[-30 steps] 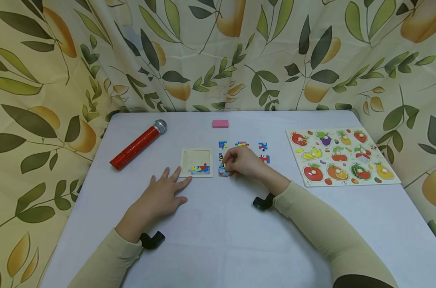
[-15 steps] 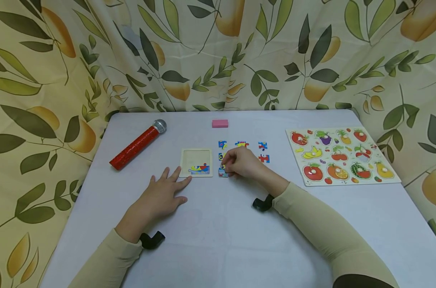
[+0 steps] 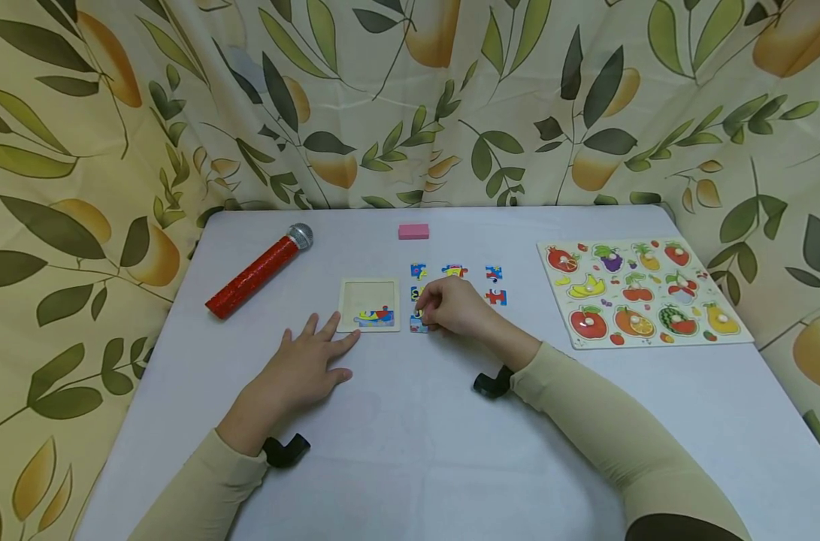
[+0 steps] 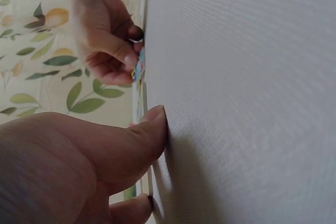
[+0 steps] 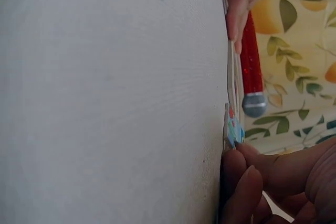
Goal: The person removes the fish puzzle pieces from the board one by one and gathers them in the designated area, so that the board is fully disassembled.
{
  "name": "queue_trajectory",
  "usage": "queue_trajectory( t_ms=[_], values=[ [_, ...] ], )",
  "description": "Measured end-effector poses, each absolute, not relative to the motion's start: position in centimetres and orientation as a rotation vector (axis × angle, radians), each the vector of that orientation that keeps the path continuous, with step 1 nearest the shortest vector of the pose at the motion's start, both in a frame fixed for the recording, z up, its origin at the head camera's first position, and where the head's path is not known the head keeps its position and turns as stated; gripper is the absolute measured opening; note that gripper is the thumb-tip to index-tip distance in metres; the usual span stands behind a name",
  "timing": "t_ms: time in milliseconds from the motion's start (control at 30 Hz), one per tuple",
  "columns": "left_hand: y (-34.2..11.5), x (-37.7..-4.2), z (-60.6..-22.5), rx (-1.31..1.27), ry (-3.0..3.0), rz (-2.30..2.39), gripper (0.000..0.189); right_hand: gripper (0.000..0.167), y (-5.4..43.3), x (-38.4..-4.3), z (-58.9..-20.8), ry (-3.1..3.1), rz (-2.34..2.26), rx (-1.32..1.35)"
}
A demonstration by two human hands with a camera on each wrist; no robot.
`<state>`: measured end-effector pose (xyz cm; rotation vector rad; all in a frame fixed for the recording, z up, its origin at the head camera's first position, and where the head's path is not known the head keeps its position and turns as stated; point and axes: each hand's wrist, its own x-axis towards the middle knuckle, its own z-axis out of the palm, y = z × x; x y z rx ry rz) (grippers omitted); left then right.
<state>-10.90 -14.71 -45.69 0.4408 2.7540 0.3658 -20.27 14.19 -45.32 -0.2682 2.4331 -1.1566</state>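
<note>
My left hand (image 3: pixel 304 370) lies spread on the table, its fingertips at the lower-left corner of a small square puzzle frame (image 3: pixel 370 281). Joined jigsaw pieces (image 3: pixel 377 318) fill the bottom right of that frame. To its right, my right hand (image 3: pixel 458 304) pinches a colourful jigsaw piece (image 5: pixel 234 127) between thumb and fingers; the left wrist view shows the piece (image 4: pixel 139 66) tilted. Other loose pieces lie around this hand, among them a blue-and-yellow piece (image 3: pixel 419 271), a blue-and-red piece (image 3: pixel 494 273) and a red-and-blue piece (image 3: pixel 496 297). The hand hides some of them.
A red toy microphone (image 3: pixel 257 274) lies at the left of the white-covered table (image 3: pixel 410 466). A pink block (image 3: pixel 413 232) sits near the back edge. On the right lies a fruit puzzle board (image 3: pixel 642 294). A leaf-patterned curtain (image 3: pixel 382 105) hangs behind.
</note>
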Motion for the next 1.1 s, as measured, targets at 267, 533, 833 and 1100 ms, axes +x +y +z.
queue_trajectory(
  t_ms=[267, 533, 833, 1100],
  values=[
    [-14.7, -10.8, -45.6, 0.445, 2.757, 0.371, 0.068, 0.007, 13.9, -20.1, -45.3, 2.528, -1.062, -0.318],
    [-14.7, -10.8, -45.5, 0.435, 2.748, 0.367, 0.068, 0.01, 13.7, -20.2, -45.1, 2.724, -0.87, -0.376],
    [-14.8, -10.9, -45.5, 0.446, 2.746, 0.345, 0.067, 0.019, 11.1, -21.0, -44.1, 2.604, -0.996, -0.457],
    [-14.9, -10.9, -45.3, 0.476, 2.745, 0.339, 0.067, 0.028, 7.6, -21.4, -44.3, 2.502, -0.98, -0.666]
  ],
)
